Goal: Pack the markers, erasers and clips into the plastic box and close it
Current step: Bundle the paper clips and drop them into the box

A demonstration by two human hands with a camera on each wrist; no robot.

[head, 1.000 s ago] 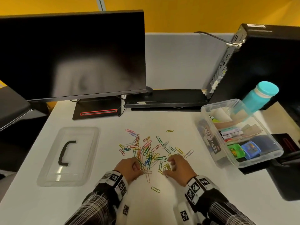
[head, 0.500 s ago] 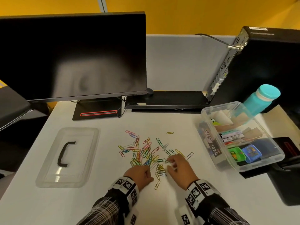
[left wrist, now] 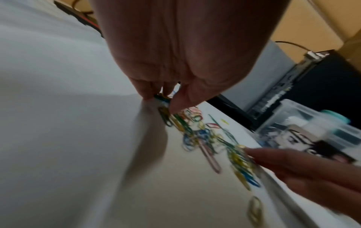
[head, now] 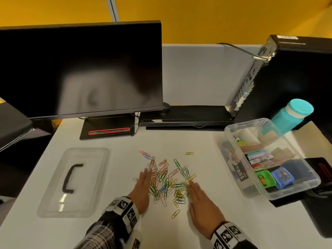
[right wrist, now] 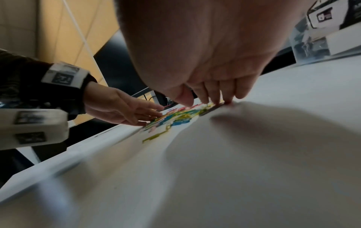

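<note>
A white tabletop (head: 206, 221) carries everything here. Along its far edge stand a dark monitor (head: 80, 69) on a black stand and a flat black device (head: 185, 115), and at the far right corner a black computer case (head: 291, 78) leans beside a teal bottle (head: 292, 114). Toward the left edge lies a clear lid (head: 75, 182) with a black handle, flat and well apart from the plastic box (head: 269, 159), which sits open at the right edge. The box already holds markers (head: 258, 157) in its middle and a green eraser (head: 264, 180) and a blue eraser (head: 282, 177) side by side at its near end. Nothing stands between the box and the paper clips (head: 167, 178), a loose many-coloured heap spread over the middle of the tabletop, with one yellow clip (head: 189, 153) lying apart on the far side and another (head: 175, 213) apart on the near side. The left hand (head: 142, 189) lies at the left of the heap with fingers stretched out and close together, fingertips touching the clips; the left wrist view shows its grip narrow, the thumb and fingertips meeting over a few clips on the surface. The right hand (head: 203, 203) lies at the right of the heap, fingers straight and together, their tips pressing on clips at the heap's edge, holding nothing lifted.
</note>
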